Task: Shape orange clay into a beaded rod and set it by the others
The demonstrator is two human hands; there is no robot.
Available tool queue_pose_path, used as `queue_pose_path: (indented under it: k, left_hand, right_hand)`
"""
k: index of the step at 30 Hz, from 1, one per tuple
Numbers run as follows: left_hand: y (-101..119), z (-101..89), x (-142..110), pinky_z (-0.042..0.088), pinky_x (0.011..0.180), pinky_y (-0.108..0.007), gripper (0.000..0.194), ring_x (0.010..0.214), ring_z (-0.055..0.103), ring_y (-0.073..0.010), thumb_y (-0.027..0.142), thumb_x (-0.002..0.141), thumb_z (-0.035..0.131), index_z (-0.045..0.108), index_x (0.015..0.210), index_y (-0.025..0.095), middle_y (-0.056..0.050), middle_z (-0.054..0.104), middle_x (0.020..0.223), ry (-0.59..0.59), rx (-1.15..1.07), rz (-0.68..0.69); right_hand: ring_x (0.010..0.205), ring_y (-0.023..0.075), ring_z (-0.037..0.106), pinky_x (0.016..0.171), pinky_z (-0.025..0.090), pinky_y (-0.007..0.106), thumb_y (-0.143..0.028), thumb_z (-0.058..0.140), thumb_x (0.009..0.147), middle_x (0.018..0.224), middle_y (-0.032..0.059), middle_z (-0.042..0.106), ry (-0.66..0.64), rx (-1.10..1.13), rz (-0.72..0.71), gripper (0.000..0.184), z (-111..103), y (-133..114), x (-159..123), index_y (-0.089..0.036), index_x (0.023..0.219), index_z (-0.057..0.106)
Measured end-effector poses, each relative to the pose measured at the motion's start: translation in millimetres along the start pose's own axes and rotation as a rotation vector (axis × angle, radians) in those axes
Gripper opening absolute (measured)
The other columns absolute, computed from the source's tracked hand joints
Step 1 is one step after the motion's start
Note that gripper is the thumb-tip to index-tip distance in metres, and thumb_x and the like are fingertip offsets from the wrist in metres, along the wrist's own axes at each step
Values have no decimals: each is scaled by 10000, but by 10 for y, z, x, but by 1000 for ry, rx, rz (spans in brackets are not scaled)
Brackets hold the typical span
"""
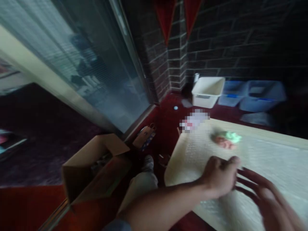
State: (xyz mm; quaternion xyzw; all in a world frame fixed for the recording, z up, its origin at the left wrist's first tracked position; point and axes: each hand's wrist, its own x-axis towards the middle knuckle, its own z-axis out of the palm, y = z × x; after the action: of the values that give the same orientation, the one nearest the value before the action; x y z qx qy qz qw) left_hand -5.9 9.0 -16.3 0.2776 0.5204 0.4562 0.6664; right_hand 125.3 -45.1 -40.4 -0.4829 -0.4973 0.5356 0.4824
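Observation:
Above the pale table (pixel 267 160), my left hand (pixel 220 178) is held out with its fingers curled closed and the thumb on top. What it grips, if anything, is hidden. Just to its right hovers my right hand (pixel 267 199), somewhat blurred, its fingers stretched out and apart toward the left hand. The fingertips of the right come close to the left hand; whether they touch I cannot tell. Bubble wrap (pixel 194 154) seems to cover the tabletop. Beyond the left hand lies a small crumpled bundle (pixel 228 140), light green and orange-pink.
A blurred-out packet (pixel 196 120) lies at the table's far left corner. Behind stand a white bin (pixel 204 101) and blue translucent bins (pixel 260 102) along a brick wall. An open cardboard box (pixel 81 179) and a paper bag (pixel 144 136) sit on the floor, left, beside a glass door (pixel 103 73).

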Motion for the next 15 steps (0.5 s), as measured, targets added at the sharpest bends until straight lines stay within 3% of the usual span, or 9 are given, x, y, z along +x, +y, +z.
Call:
queue_pose_path:
  k: [5,8,12,14,15]
  left_hand:
    - [20,28,-95,336,424,-247,623,358,408,-85,627,933,554,474,477,211,30,408,389,-165,127,119]
    - [34,-23,-96,252,393,-251,606,324,337,-76,581,934,553,390,467,231,53,343,381,-119,7,98]
    - [119,-126,-35,236,411,-250,539,350,337,-71,477,869,643,390,466,223,61,339,403,-46,-87,120]
    - [144,-198,-17,246,428,-257,507,362,354,-76,440,870,636,421,469,217,57,350,408,-58,-86,168]
    - [148,-236,-16,237,431,-261,512,359,351,-78,440,878,622,416,464,220,56,345,402,-68,-66,163]
  right_hand:
    - [1131,335,711,850,625,480,-581,562,978,1269,124,731,87,79,43,414,94,-276,98,-279,1217,713]
    - [1156,325,697,949,586,506,-566,554,996,1281,125,728,106,-21,-1,408,89,-318,113,-266,1216,721]
    - [1149,337,680,1010,542,552,-500,756,891,1198,112,733,200,-267,-191,303,6,-580,83,-276,1096,759]
    - [1238,353,634,1064,509,566,-442,796,868,1247,101,690,218,-349,-367,163,-7,-809,13,-281,878,768]
    - [1277,356,612,1084,496,575,-397,783,886,1259,95,676,229,-354,-426,112,-5,-928,-34,-290,859,761]
